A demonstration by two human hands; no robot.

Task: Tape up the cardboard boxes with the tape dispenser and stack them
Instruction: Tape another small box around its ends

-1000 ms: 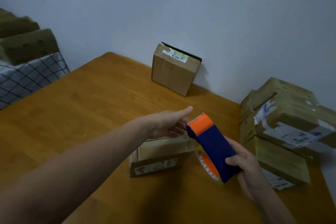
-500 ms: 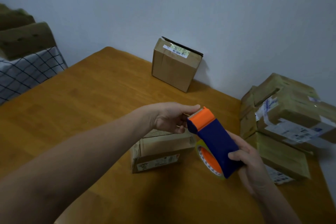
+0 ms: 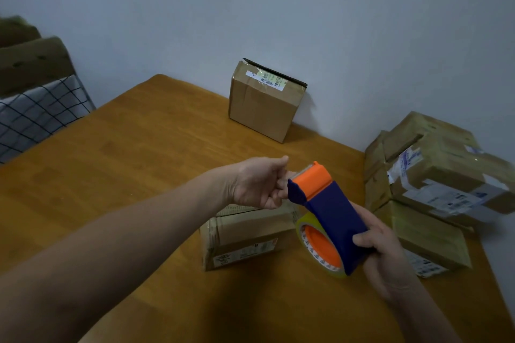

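Observation:
My right hand [image 3: 381,253] grips the blue and orange tape dispenser [image 3: 326,217] by its blue body, holding it above the table with the orange head pointing up and left. A yellowish tape roll on an orange core hangs under it. My left hand [image 3: 259,186] has curled fingers at the dispenser's orange head and pinches at the tape end there; the tape itself is hard to make out. A small flat cardboard box [image 3: 239,237] lies on the wooden table [image 3: 111,175] right below both hands.
A taller cardboard box [image 3: 264,103] with a barcode label stands against the wall at the back. A pile of several labelled boxes [image 3: 432,184] sits at the table's right edge. A checked cloth and cushions [image 3: 33,100] are off the table's left side.
My left hand went from an open reach to curled fingers pinching at the dispenser's head. The dispenser rose slightly in my right hand.

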